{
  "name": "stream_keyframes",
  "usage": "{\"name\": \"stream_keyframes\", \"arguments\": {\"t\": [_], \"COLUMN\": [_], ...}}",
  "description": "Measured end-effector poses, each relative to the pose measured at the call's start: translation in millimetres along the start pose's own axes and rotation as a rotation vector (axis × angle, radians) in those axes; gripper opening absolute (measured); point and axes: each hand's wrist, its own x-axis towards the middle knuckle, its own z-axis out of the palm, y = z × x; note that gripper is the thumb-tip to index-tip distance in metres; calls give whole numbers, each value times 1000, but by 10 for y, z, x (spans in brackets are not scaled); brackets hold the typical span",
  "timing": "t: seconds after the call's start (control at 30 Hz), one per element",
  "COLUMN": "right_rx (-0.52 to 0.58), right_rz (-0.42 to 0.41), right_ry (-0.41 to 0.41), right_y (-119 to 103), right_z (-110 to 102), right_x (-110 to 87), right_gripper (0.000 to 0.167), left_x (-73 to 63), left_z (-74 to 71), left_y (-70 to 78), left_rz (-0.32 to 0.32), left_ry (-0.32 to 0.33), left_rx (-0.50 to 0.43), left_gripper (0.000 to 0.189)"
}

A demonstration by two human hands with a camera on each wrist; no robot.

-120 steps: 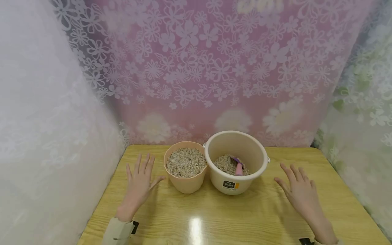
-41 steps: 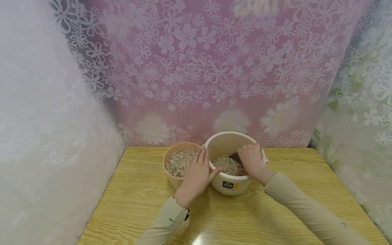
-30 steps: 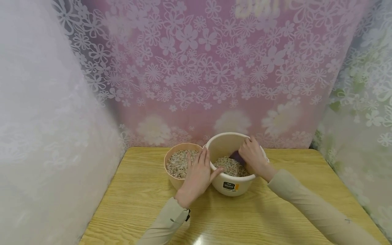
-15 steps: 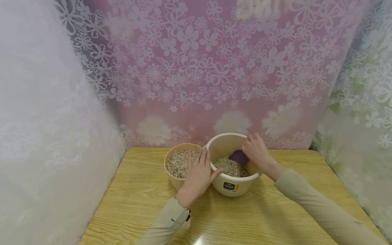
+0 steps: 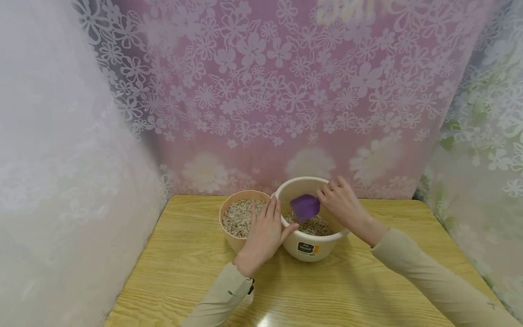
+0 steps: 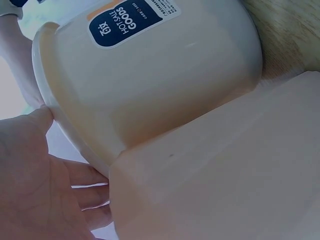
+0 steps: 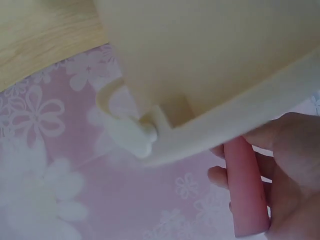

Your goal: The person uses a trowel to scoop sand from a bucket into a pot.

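Note:
My right hand (image 5: 340, 200) grips the pink handle (image 7: 246, 187) of a small shovel at the right rim of the cream bucket (image 5: 310, 250). Its purple blade (image 5: 305, 207) hangs inside the bucket, over coarse beige-grey grit (image 5: 314, 227). Whether the blade carries grit cannot be told. My left hand (image 5: 263, 234) lies with extended fingers over the place where the bucket and a peach pot (image 5: 234, 243) meet. In the left wrist view, the left thumb (image 6: 40, 117) touches the bucket's rim. Similar grit (image 5: 241, 218) fills the pot close to its brim.
Both containers stand side by side near the back of a wood-grain table (image 5: 196, 254). Behind hangs a pink flowered curtain (image 5: 261, 113), with pale curtains at both sides. A handle joint (image 7: 135, 132) sticks out from the bucket's rim in the right wrist view.
Both hands, earlier spread apart, came to the containers, and the right took hold of the shovel. Its blade has since risen from the grit and swung left; the left hand has lately stayed still.

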Motion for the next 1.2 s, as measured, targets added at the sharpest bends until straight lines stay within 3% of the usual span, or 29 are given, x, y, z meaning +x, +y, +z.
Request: {"name": "stream_keyframes", "arguments": {"t": [0.27,0.4,0.6,0.87,1.03,1.2], "right_rx": [293,238,123,43,53,148], "right_rz": [81,90,82,10,-14,12], "right_ry": [9,8,-19,-149,-198,-198], "right_y": [-67,-27,82,41,-8,-33], "right_z": [111,136,106,59,88,170], "right_x": [-52,-67,-37,12,23,16], "right_gripper": [32,41,31,28,27,35], "left_x": [20,26,19,1,7,9], "left_z": [19,31,23,2,13,12], "left_y": [-3,-9,-8,-10,-7,-6], "left_rz": [8,5,-2,-7,-4,3], "left_ry": [27,27,19,12,5,-2], "left_rx": [2,-8,-29,-56,-55,-36], "left_gripper": [86,86,86,85,85,85]}}
